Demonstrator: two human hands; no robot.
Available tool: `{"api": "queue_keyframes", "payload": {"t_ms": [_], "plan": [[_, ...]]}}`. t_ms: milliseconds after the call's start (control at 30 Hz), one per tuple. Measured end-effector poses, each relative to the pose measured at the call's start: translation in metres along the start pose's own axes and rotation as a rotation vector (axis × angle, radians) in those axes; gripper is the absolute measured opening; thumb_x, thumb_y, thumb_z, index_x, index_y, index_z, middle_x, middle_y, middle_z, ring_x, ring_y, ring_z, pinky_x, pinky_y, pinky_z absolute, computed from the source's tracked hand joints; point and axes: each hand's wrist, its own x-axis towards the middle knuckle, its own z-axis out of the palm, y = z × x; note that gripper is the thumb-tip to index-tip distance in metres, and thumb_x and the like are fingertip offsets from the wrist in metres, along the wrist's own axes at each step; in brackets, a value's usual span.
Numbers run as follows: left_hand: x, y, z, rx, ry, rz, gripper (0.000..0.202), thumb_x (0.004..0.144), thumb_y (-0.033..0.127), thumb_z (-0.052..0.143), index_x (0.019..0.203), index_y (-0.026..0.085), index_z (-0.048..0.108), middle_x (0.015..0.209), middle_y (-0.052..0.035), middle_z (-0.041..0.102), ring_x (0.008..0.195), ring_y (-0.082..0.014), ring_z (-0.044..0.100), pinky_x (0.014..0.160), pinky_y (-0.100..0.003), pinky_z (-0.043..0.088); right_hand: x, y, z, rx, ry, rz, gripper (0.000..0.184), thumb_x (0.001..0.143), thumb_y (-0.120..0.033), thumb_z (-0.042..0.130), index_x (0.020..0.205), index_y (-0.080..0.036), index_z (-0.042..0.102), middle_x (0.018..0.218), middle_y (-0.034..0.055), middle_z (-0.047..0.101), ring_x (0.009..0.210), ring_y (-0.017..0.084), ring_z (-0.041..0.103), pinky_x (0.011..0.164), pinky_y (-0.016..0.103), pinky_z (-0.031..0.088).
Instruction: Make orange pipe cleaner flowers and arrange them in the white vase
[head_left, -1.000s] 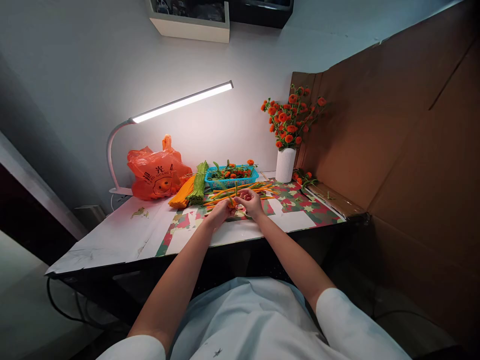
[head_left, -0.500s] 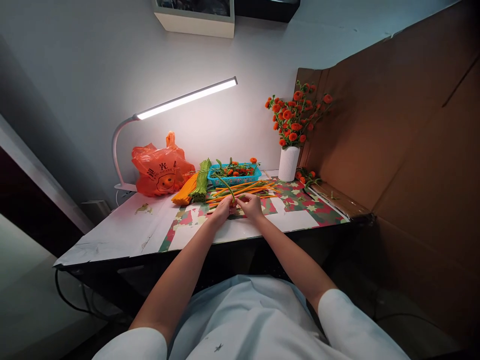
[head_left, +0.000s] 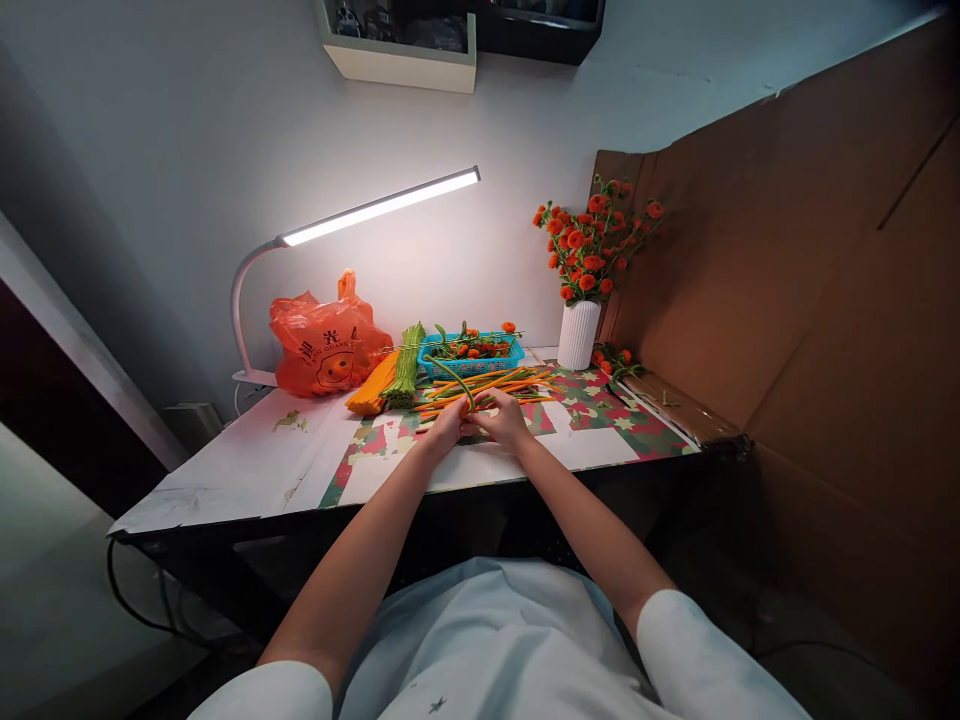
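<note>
A curved green pipe cleaner (head_left: 453,374) rises from between my hands and bends away to the upper left. My left hand (head_left: 447,426) is closed around its lower end. My right hand (head_left: 507,420) meets it from the other side, fingers pinched at the same spot. The exact hold of the right fingertips is partly hidden. Just beyond the hands, loose orange and green pipe cleaners (head_left: 517,380) lie spread on the table. A green bundle (head_left: 406,368) and an orange bundle (head_left: 373,386) lie to the left.
Behind the loose stems stands a blue basket (head_left: 429,369) of orange flowers. A white ribbed vase (head_left: 578,336) holds more orange flowers (head_left: 592,262). At left are a red plastic bag (head_left: 322,345) and a lit lamp (head_left: 382,207). A cardboard sheet (head_left: 795,270) walls the table's right side.
The view has tilted up slightly, so things appear lower. My right fingers have shifted a little at the base of the green pipe cleaner; both hands remain together.
</note>
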Motion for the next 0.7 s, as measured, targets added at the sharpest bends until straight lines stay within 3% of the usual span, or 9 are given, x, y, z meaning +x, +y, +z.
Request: {"api": "queue_keyframes", "payload": {"t_ms": [100, 267, 567, 700], "plan": [[0.0013, -0.0025, -0.0017, 0.043, -0.023, 0.007, 0.034, 0.075, 0.044, 0.066, 0.071, 0.016, 0.046, 0.052, 0.0062, 0.039, 0.04, -0.0029, 0.027, 0.039, -0.015, 0.018, 0.0006, 0.0012, -0.0019, -0.071, -0.007, -0.068, 0.005, 0.07, -0.018, 0.066, 0.074, -0.019, 0.067, 0.078, 0.003, 0.069, 0.075, 0.017, 0.063, 0.074, 0.029, 0.048], [0.0035, -0.0052, -0.0038, 0.108, -0.043, 0.047, 0.039, 0.073, 0.049, 0.066, 0.071, 0.016, 0.046, 0.052, 0.007, 0.037, 0.04, -0.0031, 0.026, 0.04, -0.016, 0.015, 0.0007, 0.0012, -0.0017, -0.134, -0.033, -0.104, 0.009, 0.074, -0.017, 0.062, 0.077, -0.02, 0.07, 0.078, 0.004, 0.07, 0.075, 0.017, 0.062, 0.073, 0.028, 0.046], [0.0027, -0.007, -0.0039, 0.205, -0.069, 0.197, 0.044, 0.072, 0.055, 0.066, 0.071, 0.017, 0.044, 0.056, 0.0073, 0.039, 0.043, -0.0033, 0.027, 0.041, -0.018, 0.019, -0.002, -0.0004, 0.0013, -0.039, 0.048, 0.007, 0.01, 0.075, -0.023, 0.06, 0.071, -0.018, 0.067, 0.069, 0.0026, 0.069, 0.065, 0.016, 0.062, 0.067, 0.026, 0.047], [-0.0047, -0.0013, -0.0026, 0.325, -0.065, 0.253, 0.044, 0.068, 0.054, 0.07, 0.076, 0.015, 0.053, 0.057, 0.0068, 0.043, 0.045, -0.0041, 0.034, 0.042, -0.018, 0.026, -0.0018, 0.0004, -0.0042, -0.072, 0.047, -0.023, 0.011, 0.076, -0.023, 0.059, 0.072, -0.018, 0.068, 0.069, 0.0028, 0.069, 0.065, 0.016, 0.063, 0.066, 0.026, 0.047]]}}
